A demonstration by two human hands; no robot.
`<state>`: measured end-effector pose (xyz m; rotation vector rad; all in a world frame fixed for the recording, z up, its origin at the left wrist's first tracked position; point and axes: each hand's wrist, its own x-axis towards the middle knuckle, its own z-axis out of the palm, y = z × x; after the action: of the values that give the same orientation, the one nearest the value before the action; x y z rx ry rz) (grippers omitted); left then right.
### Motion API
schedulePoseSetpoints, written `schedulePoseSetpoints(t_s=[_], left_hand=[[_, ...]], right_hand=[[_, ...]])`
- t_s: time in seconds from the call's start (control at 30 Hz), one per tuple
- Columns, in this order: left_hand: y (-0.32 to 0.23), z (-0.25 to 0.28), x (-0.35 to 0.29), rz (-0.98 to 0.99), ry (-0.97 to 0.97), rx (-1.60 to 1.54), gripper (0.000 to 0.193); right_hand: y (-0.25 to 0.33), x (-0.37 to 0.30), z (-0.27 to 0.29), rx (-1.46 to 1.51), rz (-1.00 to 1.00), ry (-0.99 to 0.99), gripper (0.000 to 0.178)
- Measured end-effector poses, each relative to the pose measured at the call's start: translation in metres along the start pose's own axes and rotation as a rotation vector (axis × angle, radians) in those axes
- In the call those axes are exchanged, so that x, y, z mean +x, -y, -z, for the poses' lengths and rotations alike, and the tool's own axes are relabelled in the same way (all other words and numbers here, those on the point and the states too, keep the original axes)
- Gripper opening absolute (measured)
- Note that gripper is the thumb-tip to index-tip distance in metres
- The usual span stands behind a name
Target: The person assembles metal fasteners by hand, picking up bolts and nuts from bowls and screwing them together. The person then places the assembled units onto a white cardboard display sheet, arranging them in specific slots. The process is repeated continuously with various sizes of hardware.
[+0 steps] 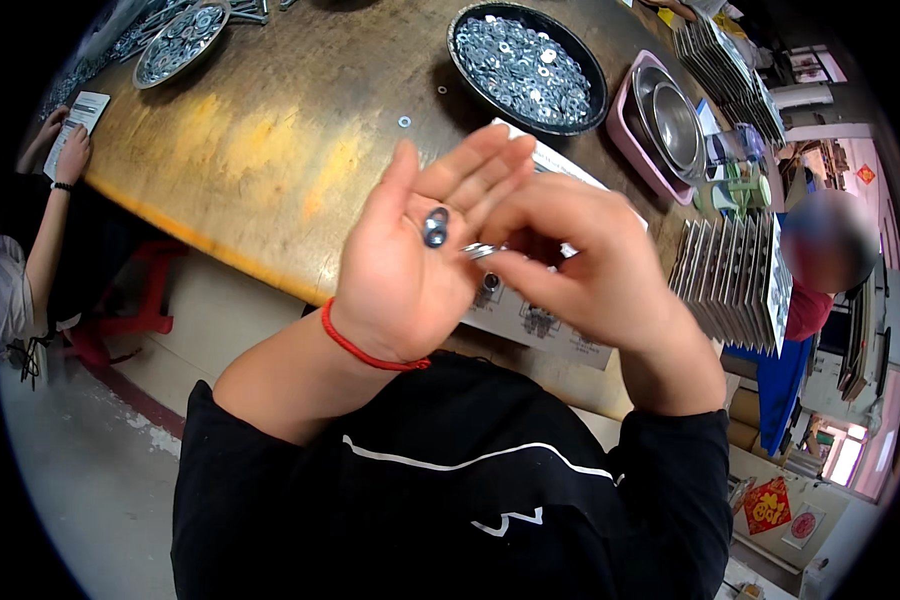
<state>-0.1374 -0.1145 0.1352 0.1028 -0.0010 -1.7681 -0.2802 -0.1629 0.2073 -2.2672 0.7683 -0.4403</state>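
While hands [402,280] [585,240] adjoin, washers [437,229] rest on left palm [395,285]

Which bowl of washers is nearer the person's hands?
The black bowl, at top centre; the silver bowl sits farther off, at upper left.

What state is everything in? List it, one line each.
Left grip: open, palm up
Dark rings: overlapping on that palm
Right grip: pinched on metal pieces
Black bowl: filled with washers
Metal dish: filled with washers
Pink basin: holding steel bowls
Printed sheet: partly hidden
Red bracelet: worn
Stray washer: lying flat
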Motion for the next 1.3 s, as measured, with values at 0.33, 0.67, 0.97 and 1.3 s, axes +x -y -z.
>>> schedulePoseSetpoints(t_s=[0.33,0.67,0.97,1.3], left_hand=[[0.039,0.001,-0.029,0.163,-0.064,0.354,0.064],[0.068,-0.006,-0.059,0.268,-0.007,0.486,0.043],[0.072,0.002,-0.072,0.282,0.227,0.986,0.022],[0.074,-0.007,-0.073,0.304,0.31,1.273,0.026]], right_hand=[[0.023,-0.054,-0.032,0.113,-0.232,-0.056,0.016],[0.01,-0.101,-0.038,-0.194,0.022,-0.646,0.019],[0.005,-0.157,-0.036,0.039,0.075,-0.539,0.026],[-0.011,-0.178,-0.044,0.067,0.167,-0.564,0.028]])
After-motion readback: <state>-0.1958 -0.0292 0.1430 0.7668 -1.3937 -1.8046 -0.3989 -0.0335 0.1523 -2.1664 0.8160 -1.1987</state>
